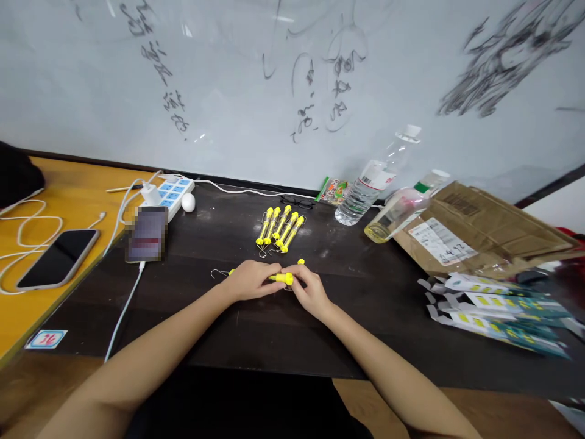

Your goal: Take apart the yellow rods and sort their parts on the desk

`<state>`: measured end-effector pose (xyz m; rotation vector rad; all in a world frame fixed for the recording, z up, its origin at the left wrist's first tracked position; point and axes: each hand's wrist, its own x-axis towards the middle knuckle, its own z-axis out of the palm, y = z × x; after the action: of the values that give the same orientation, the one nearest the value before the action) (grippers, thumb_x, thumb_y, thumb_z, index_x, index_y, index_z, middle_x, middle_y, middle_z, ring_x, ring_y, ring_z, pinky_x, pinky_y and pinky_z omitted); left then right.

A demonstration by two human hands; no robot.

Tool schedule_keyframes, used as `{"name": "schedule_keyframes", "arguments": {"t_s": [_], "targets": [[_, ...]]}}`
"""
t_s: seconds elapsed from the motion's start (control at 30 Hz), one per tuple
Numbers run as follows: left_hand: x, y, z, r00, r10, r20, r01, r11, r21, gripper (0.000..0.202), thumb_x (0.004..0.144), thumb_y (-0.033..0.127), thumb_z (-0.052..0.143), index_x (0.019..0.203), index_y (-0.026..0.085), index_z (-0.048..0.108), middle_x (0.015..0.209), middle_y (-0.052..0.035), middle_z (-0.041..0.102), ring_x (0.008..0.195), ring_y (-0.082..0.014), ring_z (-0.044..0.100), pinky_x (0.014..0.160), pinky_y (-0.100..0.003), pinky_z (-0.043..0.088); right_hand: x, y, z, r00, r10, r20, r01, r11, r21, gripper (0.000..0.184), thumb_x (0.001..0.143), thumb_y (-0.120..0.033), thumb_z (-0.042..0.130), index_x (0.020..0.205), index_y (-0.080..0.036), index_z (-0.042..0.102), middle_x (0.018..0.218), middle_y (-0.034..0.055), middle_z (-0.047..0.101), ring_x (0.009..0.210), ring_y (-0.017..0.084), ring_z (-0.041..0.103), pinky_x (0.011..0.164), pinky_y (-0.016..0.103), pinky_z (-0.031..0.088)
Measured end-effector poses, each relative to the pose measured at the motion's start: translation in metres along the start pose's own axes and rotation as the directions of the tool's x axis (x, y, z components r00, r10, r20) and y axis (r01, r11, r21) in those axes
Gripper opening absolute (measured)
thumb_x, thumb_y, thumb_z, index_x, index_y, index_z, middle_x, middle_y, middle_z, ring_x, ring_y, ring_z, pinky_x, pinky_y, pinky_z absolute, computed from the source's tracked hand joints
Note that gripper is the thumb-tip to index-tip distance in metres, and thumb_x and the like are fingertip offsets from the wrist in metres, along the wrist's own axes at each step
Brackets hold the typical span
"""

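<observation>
My left hand is closed around a yellow plastic rod with a knobbed end. The fingers of my right hand pinch at that knobbed end, and the two hands almost meet. A thin wire hook and a bit of yellow stick out on the far side of my left hand; whether they belong to the held rod I cannot tell. Another yellow knob shows just behind my right fingers. Beyond the hands, several similar yellow rods with wire hooks lie side by side on the dark table.
At the back right stand a water bottle and a bottle with yellowish liquid, beside a brown paper package. Flattened printed boxes lie at right. Left are a charging phone, a power strip and another phone.
</observation>
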<state>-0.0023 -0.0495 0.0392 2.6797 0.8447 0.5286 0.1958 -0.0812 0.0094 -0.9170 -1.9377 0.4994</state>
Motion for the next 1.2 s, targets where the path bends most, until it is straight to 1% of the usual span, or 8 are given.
{"name": "schedule_keyframes", "arguments": {"t_s": [0.33, 0.4, 0.5, 0.63, 0.77, 0.87, 0.97, 1.2], "targets": [[0.000, -0.001, 0.000, 1.000, 0.014, -0.025, -0.015, 0.999, -0.043, 0.034, 0.093, 0.048, 0.037, 0.081, 0.019, 0.051, 0.072, 0.0009, 0.061, 0.065, -0.0136, 0.058, 0.057, -0.023, 0.034, 0.001, 0.003, 0.000, 0.999, 0.032, 0.011, -0.032, 0.999, 0.015, 0.020, 0.088, -0.017, 0.043, 0.097, -0.020, 0.061, 0.086, 0.0057, 0.067, 0.069, 0.015, 0.062, 0.064, 0.027, 0.051], [0.000, 0.000, 0.001, 1.000, 0.014, -0.025, -0.015, 0.998, -0.062, 0.035, 0.092, 0.049, 0.037, 0.080, 0.019, 0.051, 0.071, 0.0013, 0.060, 0.063, -0.0130, 0.057, 0.057, -0.022, 0.033, 0.000, 0.003, -0.001, 0.999, 0.045, 0.021, -0.045, 0.999, 0.029, 0.019, 0.089, -0.019, 0.044, 0.097, -0.020, 0.060, 0.085, 0.0055, 0.066, 0.065, 0.014, 0.061, 0.061, 0.027, 0.051], [0.000, 0.001, 0.003, 1.000, 0.004, -0.026, -0.007, 0.997, -0.082, 0.037, 0.093, 0.050, 0.036, 0.079, 0.019, 0.050, 0.069, 0.0021, 0.059, 0.061, -0.0122, 0.055, 0.056, -0.022, 0.033, -0.002, 0.004, 0.000, 0.993, 0.115, 0.041, -0.118, 0.988, 0.102, 0.017, 0.090, -0.024, 0.044, 0.096, -0.020, 0.059, 0.082, 0.0038, 0.064, 0.052, 0.010, 0.056, 0.049, 0.023, 0.047], [0.000, 0.002, 0.005, 0.999, -0.025, -0.024, 0.023, 0.998, -0.057, 0.038, 0.093, 0.050, 0.035, 0.077, 0.019, 0.049, 0.066, 0.0025, 0.057, 0.059, -0.0123, 0.055, 0.055, -0.021, 0.030, -0.002, 0.003, 0.004, 0.960, 0.262, 0.099, -0.280, 0.919, 0.278, 0.016, 0.090, -0.032, 0.046, 0.093, -0.020, 0.055, 0.062, -0.0038, 0.055, 0.039, 0.007, 0.048, 0.039, 0.019, 0.041], [0.000, 0.003, 0.006, 0.998, -0.059, -0.031, 0.058, 0.998, -0.018, 0.038, 0.094, 0.050, 0.034, 0.078, 0.019, 0.050, 0.063, 0.0029, 0.056, 0.059, -0.0124, 0.055, 0.055, -0.021, 0.030, 0.002, -0.002, 0.007, 0.918, 0.367, 0.151, -0.395, 0.811, 0.432, 0.024, 0.085, -0.044, 0.051, 0.090, -0.020, 0.051, 0.061, -0.0059, 0.052, 0.036, 0.006, 0.045, 0.034, 0.019, 0.042], [0.001, 0.004, 0.006, 0.995, -0.092, -0.043, 0.092, 0.996, -0.009, 0.039, 0.094, 0.050, 0.033, 0.079, 0.019, 0.051, 0.063, 0.0031, 0.055, 0.058, -0.0123, 0.055, 0.054, -0.021, 0.030, 0.004, -0.006, 0.008, 0.900, 0.405, 0.160, -0.428, 0.757, 0.494, 0.029, 0.082, -0.047, 0.055, 0.088, -0.020, 0.050, 0.063, -0.0062, 0.052, 0.035, 0.005, 0.044, 0.031, 0.018, 0.043], [0.001, 0.005, 0.005, 0.993, -0.104, -0.047, 0.103, 0.995, -0.012, 0.039, 0.094, 0.050, 0.032, 0.078, 0.019, 0.051, 0.062, 0.0032, 0.055, 0.057, -0.0124, 0.055, 0.054, -0.021, 0.030, 0.005, -0.008, 0.008, 0.891, 0.421, 0.171, -0.444, 0.723, 0.529, 0.028, 0.082, -0.045, 0.056, 0.089, -0.020, 0.049, 0.060, -0.0075, 0.050, 0.035, 0.004, 0.043, 0.031, 0.018, 0.044], [0.000, 0.004, 0.004, 0.996, -0.084, -0.017, 0.085, 0.996, 0.014, 0.041, 0.095, 0.051, 0.030, 0.079, 0.019, 0.051, 0.062, 0.0028, 0.056, 0.057, -0.0129, 0.055, 0.054, -0.021, 0.029, 0.004, -0.005, 0.007, 0.877, 0.439, 0.194, -0.470, 0.706, 0.529, 0.020, 0.081, -0.035, 0.055, 0.092, -0.019, 0.051, 0.056, -0.0098, 0.042, 0.034, 0.003, 0.040, 0.030, 0.017, 0.045]]}}
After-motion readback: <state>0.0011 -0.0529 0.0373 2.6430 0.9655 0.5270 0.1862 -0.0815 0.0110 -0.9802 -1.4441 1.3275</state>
